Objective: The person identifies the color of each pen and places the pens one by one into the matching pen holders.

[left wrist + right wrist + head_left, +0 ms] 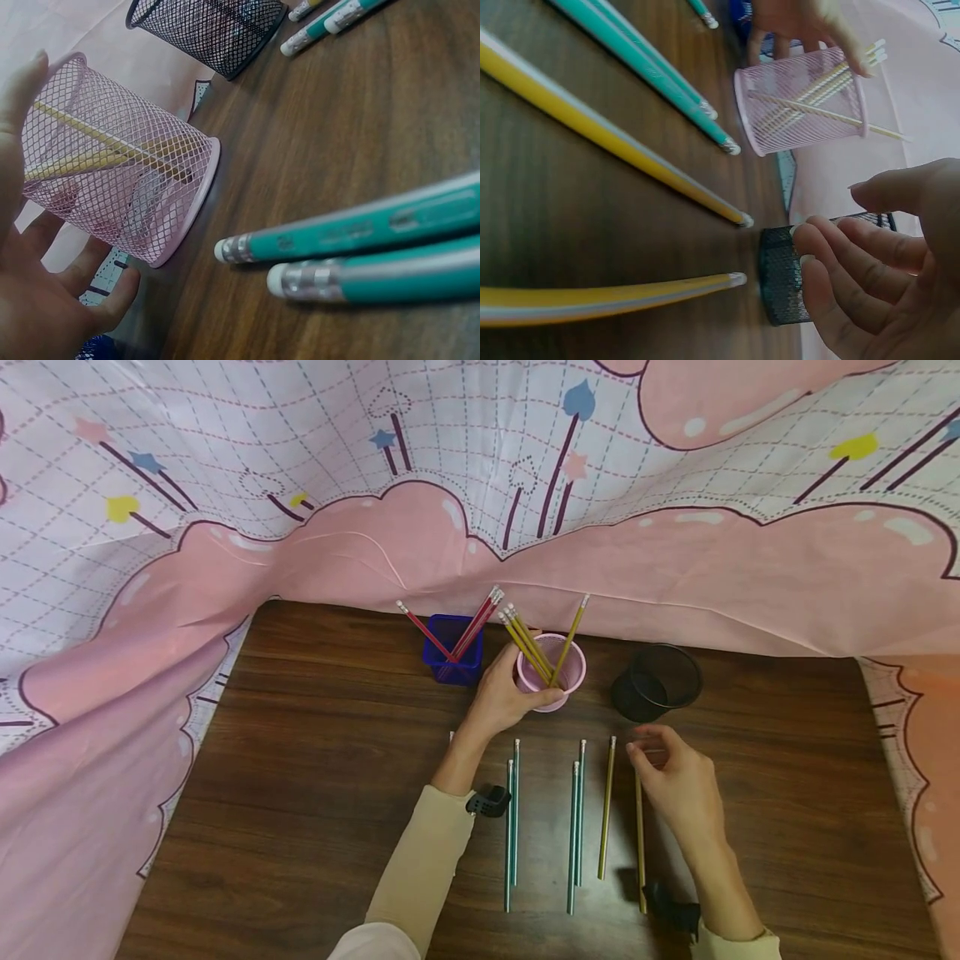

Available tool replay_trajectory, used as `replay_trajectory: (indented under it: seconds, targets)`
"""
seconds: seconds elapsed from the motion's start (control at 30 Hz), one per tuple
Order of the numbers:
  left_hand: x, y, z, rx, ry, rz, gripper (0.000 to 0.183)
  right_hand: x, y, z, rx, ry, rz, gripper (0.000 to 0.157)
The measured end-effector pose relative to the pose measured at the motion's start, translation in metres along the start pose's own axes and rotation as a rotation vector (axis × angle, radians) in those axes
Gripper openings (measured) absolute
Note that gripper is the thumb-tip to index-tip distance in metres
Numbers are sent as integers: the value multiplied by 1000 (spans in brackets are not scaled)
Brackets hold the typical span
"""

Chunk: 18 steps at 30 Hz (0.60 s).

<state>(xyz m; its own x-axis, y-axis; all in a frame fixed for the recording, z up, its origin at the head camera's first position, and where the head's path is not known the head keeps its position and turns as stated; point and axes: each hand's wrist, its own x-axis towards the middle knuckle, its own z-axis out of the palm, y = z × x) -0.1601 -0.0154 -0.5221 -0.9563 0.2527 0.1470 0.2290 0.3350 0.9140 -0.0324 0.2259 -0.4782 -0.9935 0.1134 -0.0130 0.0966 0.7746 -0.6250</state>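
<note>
My left hand [501, 697] grips a pink mesh pencil cup [583, 677] from its left side, thumb at the near rim and fingers around the wall. Inside the cup several yellow pencils [528, 645] lean with their eraser ends up. My right hand [681, 777] hovers over the top of a yellow pencil [641, 860] on the table, fingers loosely bent with nothing between them. Another yellow pencil [607, 814] lies just left of it. A black mesh cup [633, 697] stands beyond the right hand; in the right wrist view the fingers partly cover it.
A blue square mesh holder [456, 675] with several red pencils [472, 628] stands left of the pink cup. Pairs of teal pencils [508, 843] lie on the wooden table [300, 777]. A patterned pink and white cloth [675, 585] hangs behind the table.
</note>
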Motion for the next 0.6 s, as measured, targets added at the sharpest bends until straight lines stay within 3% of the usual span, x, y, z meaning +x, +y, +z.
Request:
replay_trajectory:
  seconds: [0.6]
  targets:
    - [-2, 0, 1, -10, -7, -50, 87, -2, 8, 18, -66, -52, 25, 24]
